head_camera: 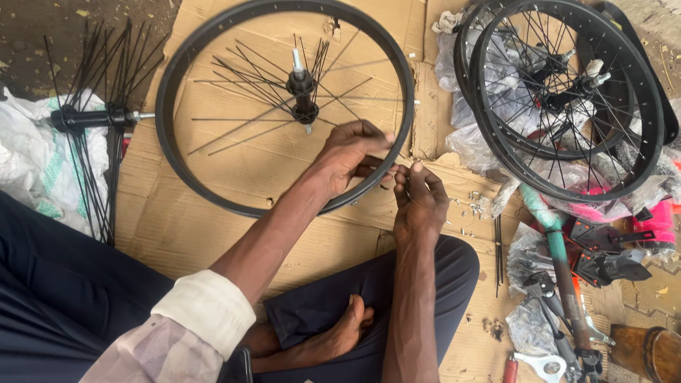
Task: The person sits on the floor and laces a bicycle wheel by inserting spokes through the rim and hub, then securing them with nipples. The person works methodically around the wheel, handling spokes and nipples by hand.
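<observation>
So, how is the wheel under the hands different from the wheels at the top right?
The wheel under the hands lies alone on the cardboard, with only a few spokes, loose and uneven. The wheels at the top right are stacked and fully spoked. Both have black rims and a hub.

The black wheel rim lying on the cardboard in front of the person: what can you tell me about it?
The black wheel rim lies flat on brown cardboard. It looks like metal. A hub stands at its middle with thin black spokes fanning out loosely; most stop short of the rim. The left hand rests on its lower right edge, and the right hand pinches something small beside it.
</observation>
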